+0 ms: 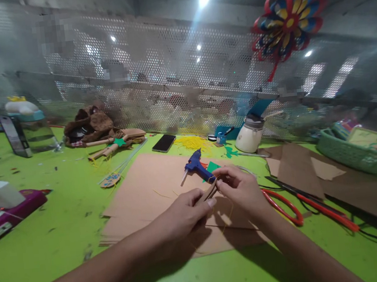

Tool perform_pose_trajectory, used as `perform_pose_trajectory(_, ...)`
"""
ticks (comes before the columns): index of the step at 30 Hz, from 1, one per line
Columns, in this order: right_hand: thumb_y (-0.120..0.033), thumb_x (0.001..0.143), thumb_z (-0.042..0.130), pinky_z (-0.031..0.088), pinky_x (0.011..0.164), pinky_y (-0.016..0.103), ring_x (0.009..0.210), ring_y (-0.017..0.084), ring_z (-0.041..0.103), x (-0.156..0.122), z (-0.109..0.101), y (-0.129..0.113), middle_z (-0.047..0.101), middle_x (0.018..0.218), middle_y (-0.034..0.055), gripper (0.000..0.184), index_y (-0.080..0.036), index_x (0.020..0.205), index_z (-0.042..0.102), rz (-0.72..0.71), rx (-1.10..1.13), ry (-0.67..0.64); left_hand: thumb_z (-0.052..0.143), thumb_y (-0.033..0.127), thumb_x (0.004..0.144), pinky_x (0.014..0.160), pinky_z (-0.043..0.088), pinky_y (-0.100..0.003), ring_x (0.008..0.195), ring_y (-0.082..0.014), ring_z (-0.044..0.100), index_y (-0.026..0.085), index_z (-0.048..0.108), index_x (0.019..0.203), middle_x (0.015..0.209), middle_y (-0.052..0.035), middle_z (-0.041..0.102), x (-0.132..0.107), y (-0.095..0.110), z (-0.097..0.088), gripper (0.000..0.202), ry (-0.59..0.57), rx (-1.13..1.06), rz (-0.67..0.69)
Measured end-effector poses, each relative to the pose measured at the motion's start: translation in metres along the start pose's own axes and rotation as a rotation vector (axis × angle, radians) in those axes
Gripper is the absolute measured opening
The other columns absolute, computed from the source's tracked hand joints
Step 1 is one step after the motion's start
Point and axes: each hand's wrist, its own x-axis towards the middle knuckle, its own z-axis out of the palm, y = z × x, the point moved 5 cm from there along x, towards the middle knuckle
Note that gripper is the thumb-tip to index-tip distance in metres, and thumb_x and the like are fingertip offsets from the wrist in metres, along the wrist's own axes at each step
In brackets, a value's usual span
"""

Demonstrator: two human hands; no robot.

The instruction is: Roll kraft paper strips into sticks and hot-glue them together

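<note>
A narrow folded strip of brown cardboard (208, 195) is held between my two hands above a stack of brown paper sheets (139, 186). My left hand (189, 210) is closed on its near end, thumb on top. At the far end, the fingers of my right hand (238, 187) pinch the strip; the fingertips partly hide it. Just beyond my hands a blue hot glue gun (195, 165) lies on the paper, its glue stick poking out. Green paper pieces (214, 167) lie beside it. Thin yellow strands (162, 193) are scattered over the sheets.
Red-handled scissors (283, 207) and dark cardboard (299, 169) lie on the right, near a green basket (348, 155). A phone (163, 143), yellow shreds (192, 144) and a white jar (249, 137) stand at the back. A purple power strip (17, 215) is at left.
</note>
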Motion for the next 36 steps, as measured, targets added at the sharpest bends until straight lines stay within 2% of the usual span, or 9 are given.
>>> perform_pose_trajectory(6, -0.019, 0.071, 0.056, 0.049, 0.062, 0.031, 0.067, 0.017, 0.059, -0.002, 0.001, 0.004, 0.06, 0.084, 0.0067, 0.021, -0.014, 0.087, 0.067, 0.019, 0.007, 0.014, 0.048, 0.042, 0.084, 0.04, 0.024, -0.022, 0.038, -0.0063, 0.028, 0.02, 0.042, 0.072, 0.047, 0.0074, 0.037, 0.0, -0.009, 0.004, 0.026, 0.063, -0.149, 0.008)
perform_pose_trajectory(11, -0.021, 0.072, 0.056, 0.05, 0.065, 0.033, 0.069, 0.018, 0.061, -0.003, 0.003, 0.008, 0.065, 0.083, 0.0065, 0.028, -0.015, 0.097, 0.064, 0.082, 0.062, 0.006, 0.048, 0.048, 0.083, 0.04, 0.025, -0.022, 0.037, -0.0067, 0.03, 0.019, 0.045, 0.067, 0.043, 0.0063, 0.037, 0.001, -0.011, 0.0, 0.034, 0.06, -0.106, 0.028)
perform_pose_trajectory(15, -0.022, 0.071, 0.057, 0.051, 0.067, 0.035, 0.071, 0.02, 0.062, -0.003, 0.004, 0.009, 0.067, 0.085, 0.0072, 0.029, -0.015, 0.099, 0.063, 0.101, 0.087, 0.011, 0.049, 0.048, 0.083, 0.04, 0.027, -0.022, 0.037, -0.0073, 0.033, 0.019, 0.045, 0.063, 0.042, 0.0061, 0.035, 0.002, -0.01, -0.002, 0.036, 0.052, -0.087, 0.006)
perform_pose_trajectory(18, -0.022, 0.072, 0.057, 0.051, 0.068, 0.035, 0.072, 0.02, 0.062, -0.003, 0.004, 0.008, 0.066, 0.086, 0.0077, 0.03, -0.015, 0.1, 0.063, 0.101, 0.093, 0.026, 0.049, 0.047, 0.083, 0.038, 0.027, -0.021, 0.036, -0.0064, 0.031, 0.018, 0.047, 0.069, 0.044, 0.0063, 0.038, 0.002, -0.011, -0.003, 0.032, 0.047, -0.104, -0.021)
perform_pose_trajectory(23, -0.021, 0.072, 0.057, 0.049, 0.067, 0.033, 0.072, 0.019, 0.06, -0.004, 0.005, 0.007, 0.063, 0.091, 0.0078, 0.031, -0.015, 0.102, 0.062, 0.09, 0.083, 0.017, 0.05, 0.044, 0.084, 0.037, 0.03, -0.02, 0.036, -0.0053, 0.031, 0.019, 0.049, 0.089, 0.054, 0.0081, 0.04, 0.003, -0.014, -0.004, 0.025, 0.043, -0.153, -0.051)
perform_pose_trajectory(29, -0.025, 0.072, 0.059, 0.045, 0.056, 0.026, 0.062, 0.014, 0.055, -0.003, 0.004, 0.007, 0.062, 0.075, 0.002, 0.031, -0.015, 0.101, 0.061, 0.244, 0.279, -0.006, 0.052, 0.044, 0.083, 0.036, 0.021, -0.018, 0.038, -0.0046, 0.029, 0.02, 0.049, 0.098, 0.055, 0.0085, 0.037, 0.003, -0.016, -0.005, 0.029, 0.039, -0.201, -0.045)
perform_pose_trajectory(36, -0.027, 0.062, 0.064, 0.042, 0.05, 0.024, 0.054, 0.012, 0.055, -0.001, -0.003, 0.004, 0.063, 0.069, 0.0007, 0.025, -0.014, 0.083, 0.062, 0.407, 0.505, 0.121, 0.051, 0.038, 0.085, 0.041, 0.014, -0.02, 0.042, -0.0045, 0.025, 0.018, 0.052, 0.093, 0.053, 0.0079, 0.032, 0.0, -0.009, -0.004, 0.021, 0.064, -0.177, -0.003)
